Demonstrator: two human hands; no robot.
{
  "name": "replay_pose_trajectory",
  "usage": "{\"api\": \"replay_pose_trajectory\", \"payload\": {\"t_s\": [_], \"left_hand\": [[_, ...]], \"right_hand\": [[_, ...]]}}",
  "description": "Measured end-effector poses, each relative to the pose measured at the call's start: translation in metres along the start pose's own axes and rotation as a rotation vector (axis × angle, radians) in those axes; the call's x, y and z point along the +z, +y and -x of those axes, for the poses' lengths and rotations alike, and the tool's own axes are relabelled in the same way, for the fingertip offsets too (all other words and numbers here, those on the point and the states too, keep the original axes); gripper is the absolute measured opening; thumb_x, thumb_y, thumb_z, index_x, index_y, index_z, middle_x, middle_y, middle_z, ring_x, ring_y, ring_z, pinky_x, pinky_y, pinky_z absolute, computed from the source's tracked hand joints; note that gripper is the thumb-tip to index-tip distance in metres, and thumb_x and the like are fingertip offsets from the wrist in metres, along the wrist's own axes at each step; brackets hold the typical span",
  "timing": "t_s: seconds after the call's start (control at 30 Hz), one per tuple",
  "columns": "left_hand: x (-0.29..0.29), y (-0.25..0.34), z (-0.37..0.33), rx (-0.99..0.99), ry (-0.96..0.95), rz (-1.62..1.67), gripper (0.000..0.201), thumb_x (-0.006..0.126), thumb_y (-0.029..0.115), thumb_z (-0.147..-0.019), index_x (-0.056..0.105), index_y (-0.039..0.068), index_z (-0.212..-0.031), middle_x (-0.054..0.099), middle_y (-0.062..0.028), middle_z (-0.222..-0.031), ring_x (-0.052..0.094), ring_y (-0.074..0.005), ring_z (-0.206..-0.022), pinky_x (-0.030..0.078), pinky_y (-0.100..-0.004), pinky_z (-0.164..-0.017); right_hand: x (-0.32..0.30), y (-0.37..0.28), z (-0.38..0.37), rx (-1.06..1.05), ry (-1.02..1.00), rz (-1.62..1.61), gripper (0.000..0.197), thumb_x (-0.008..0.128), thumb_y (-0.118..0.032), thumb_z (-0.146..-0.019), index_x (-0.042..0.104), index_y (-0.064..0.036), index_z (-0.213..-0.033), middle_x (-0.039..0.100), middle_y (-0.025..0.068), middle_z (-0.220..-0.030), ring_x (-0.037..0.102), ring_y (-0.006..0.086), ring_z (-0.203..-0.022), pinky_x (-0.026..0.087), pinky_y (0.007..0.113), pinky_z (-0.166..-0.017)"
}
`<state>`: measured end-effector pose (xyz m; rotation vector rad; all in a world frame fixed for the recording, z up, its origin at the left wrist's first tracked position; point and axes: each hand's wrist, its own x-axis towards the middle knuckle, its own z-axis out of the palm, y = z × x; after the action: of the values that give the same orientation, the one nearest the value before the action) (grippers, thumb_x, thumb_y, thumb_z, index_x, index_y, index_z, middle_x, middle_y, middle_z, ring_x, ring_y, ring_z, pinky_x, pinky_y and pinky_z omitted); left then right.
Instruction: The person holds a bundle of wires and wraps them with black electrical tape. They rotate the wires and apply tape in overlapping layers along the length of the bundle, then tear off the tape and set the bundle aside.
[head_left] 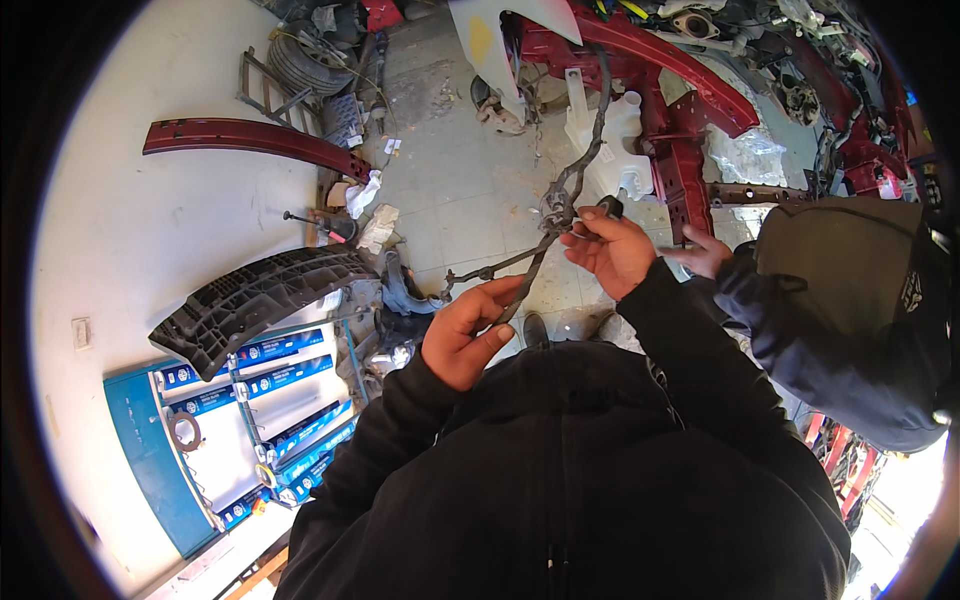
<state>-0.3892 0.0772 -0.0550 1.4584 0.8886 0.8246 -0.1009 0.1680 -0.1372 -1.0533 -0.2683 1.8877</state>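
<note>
A dark, tape-wrapped wiring harness [597, 130] runs down from the red car front end to my hands, with a thin branch sticking out to the left. My left hand [468, 335] is closed round its lower end, thumb on top. Close to the knotted junction of the harness, my right hand [615, 252] pinches a small black piece [609, 206]; the fingers partly hide it, and I cannot tell its kind. Behind the harness a whitish plastic reservoir [625, 125] sits beside the red car frame [685, 150].
At my right a co-worker in a cap [840, 260] leans in, one hand [703, 252] near the frame. On the left are a black plastic bumper part [265, 300], a red beam [250, 140], a tyre [310, 55] and a blue rack [150, 450] of boxes.
</note>
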Motion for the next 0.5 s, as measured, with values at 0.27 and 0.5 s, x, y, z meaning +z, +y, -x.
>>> {"api": "replay_pose_trajectory", "payload": {"t_s": [0.27,0.5], "left_hand": [[-0.001,-0.018,0.022,-0.087,0.007,0.212,0.017,0.068,0.004,-0.106,0.052,0.004,-0.103,0.060,-0.0268,-0.154,0.065,-0.0288,-0.138,0.052,-0.0369,-0.099],[-0.020,-0.041,0.036,-0.480,0.055,-0.541,0.024,0.069,0.013,-0.105,0.068,-0.004,-0.121,0.077,-0.0206,-0.112,0.075,-0.0350,-0.106,0.058,-0.0396,-0.092]], "right_hand": [[0.021,0.012,-0.011,0.040,-0.052,-0.005,0.013,0.067,-0.021,-0.107,0.066,-0.0079,-0.109,0.071,0.0047,-0.098,0.077,0.0239,-0.092,0.062,0.037,-0.071],[0.031,0.016,0.006,-0.203,0.005,0.204,0.012,0.070,-0.018,-0.105,0.065,-0.0072,-0.107,0.069,0.0033,-0.097,0.073,0.0191,-0.085,0.061,0.035,-0.066]]}}
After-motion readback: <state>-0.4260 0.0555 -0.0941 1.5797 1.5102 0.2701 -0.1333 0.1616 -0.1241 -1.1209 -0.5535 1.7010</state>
